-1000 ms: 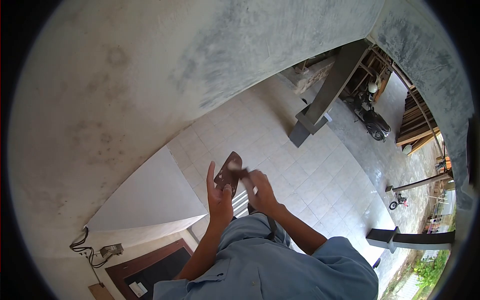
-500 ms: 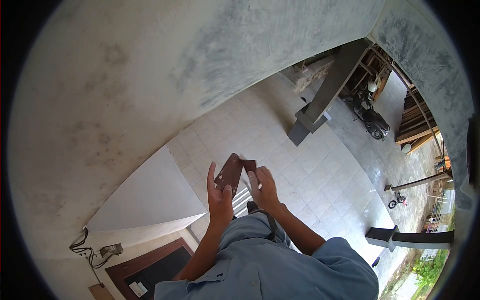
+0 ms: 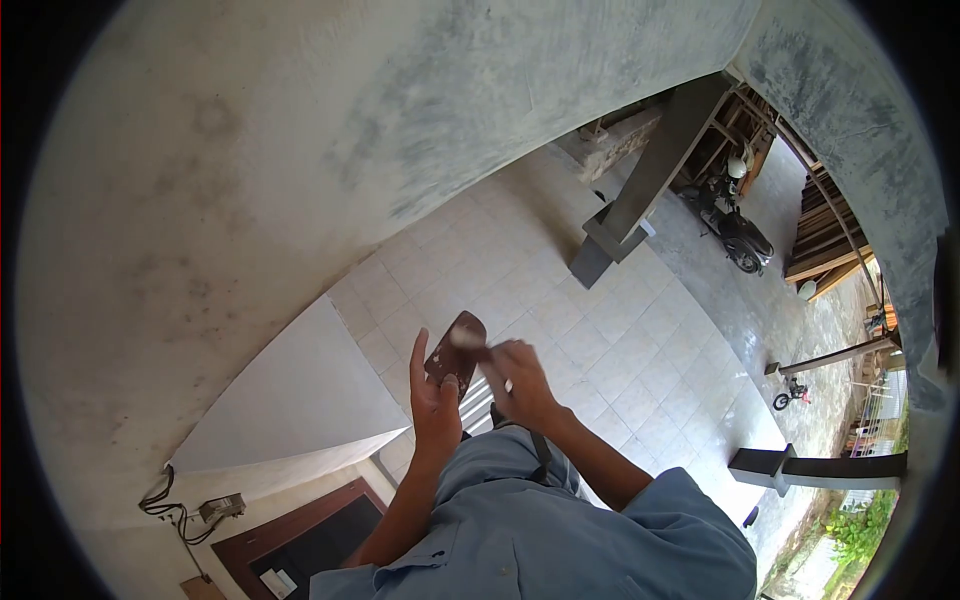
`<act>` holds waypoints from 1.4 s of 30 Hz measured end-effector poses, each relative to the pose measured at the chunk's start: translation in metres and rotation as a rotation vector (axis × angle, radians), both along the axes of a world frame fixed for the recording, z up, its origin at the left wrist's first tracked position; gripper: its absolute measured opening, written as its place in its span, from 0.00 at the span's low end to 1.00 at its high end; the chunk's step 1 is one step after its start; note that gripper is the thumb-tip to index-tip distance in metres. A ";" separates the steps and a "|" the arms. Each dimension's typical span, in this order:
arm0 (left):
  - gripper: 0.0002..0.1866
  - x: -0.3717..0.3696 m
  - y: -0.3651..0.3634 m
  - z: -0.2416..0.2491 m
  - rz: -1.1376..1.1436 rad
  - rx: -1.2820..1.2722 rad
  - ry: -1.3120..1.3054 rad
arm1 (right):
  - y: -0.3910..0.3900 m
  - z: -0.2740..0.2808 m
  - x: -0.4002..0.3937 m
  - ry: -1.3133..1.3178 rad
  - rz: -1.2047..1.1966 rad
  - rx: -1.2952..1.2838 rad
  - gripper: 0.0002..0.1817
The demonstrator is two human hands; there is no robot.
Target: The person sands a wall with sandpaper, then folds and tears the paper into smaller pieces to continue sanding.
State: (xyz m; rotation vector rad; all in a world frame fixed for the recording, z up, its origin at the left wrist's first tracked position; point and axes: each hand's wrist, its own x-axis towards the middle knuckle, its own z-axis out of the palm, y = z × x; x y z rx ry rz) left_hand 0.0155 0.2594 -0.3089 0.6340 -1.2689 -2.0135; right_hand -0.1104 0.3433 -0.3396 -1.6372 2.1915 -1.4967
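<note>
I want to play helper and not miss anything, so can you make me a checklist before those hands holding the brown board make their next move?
1. Left hand has a grip on the brown board: ok, it holds the near end.
2. Right hand has a grip on the small tool: ok, it is closed around it.
3. Tool's tip touches the board: cannot tell, the tip is blurred in front of it.
4. Board is spotless: not ok, pale specks show on it.
5. Scooter is out of the way: ok, it stands beyond the tiled floor.
</note>
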 end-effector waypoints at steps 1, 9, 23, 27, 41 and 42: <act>0.38 0.002 0.000 -0.001 0.006 -0.010 -0.010 | 0.002 0.010 0.004 0.033 0.093 -0.033 0.11; 0.38 0.002 0.001 0.002 0.000 -0.003 -0.034 | 0.000 -0.006 0.006 -0.019 0.051 -0.071 0.07; 0.38 -0.001 -0.003 -0.002 -0.002 -0.073 -0.047 | 0.004 -0.020 -0.012 -0.164 -0.138 0.002 0.09; 0.38 -0.001 0.001 -0.003 -0.051 0.041 -0.022 | 0.010 0.010 0.002 -0.072 0.154 -0.136 0.02; 0.36 0.002 0.004 0.001 -0.014 -0.026 -0.065 | 0.005 -0.023 0.000 -0.145 -0.221 -0.138 0.02; 0.36 0.001 0.003 0.001 0.002 -0.035 -0.066 | 0.004 -0.019 -0.003 -0.137 -0.210 -0.200 0.04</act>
